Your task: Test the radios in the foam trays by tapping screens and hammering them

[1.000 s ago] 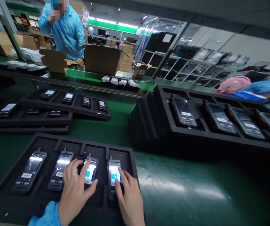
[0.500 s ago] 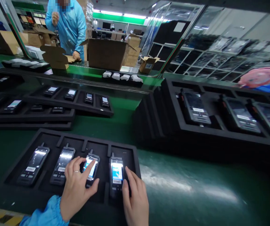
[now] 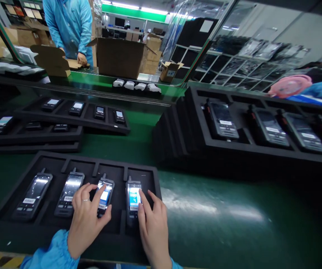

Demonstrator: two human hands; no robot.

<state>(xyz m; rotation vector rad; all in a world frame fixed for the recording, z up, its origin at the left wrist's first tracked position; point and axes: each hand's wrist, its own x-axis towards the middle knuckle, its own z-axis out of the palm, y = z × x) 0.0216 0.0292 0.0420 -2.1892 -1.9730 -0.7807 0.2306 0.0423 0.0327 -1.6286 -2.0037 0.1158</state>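
Black stacked trays (image 3: 174, 130), brown carton (image 3: 120, 58) beyond; left hand (image 3: 86, 216) overlapping handset (image 3: 105, 198)

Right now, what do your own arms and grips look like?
The left grip is an ungloved hand with a thin silvery ring; its blue sleeve gathers at the cuff. The right grip is ungloved too, no ring visible, a sliver of blue sleeve showing.

Fig.: Green bench (image 3: 214, 220) R of front tray (image 3: 93, 158), wide open passage. Obstructions: tray stack (image 3: 174, 134), R rear; overlapping trays (image 3: 101, 126), L rear; dividers (image 3: 125, 173) betw. 4 handsets (image 3: 33, 198).
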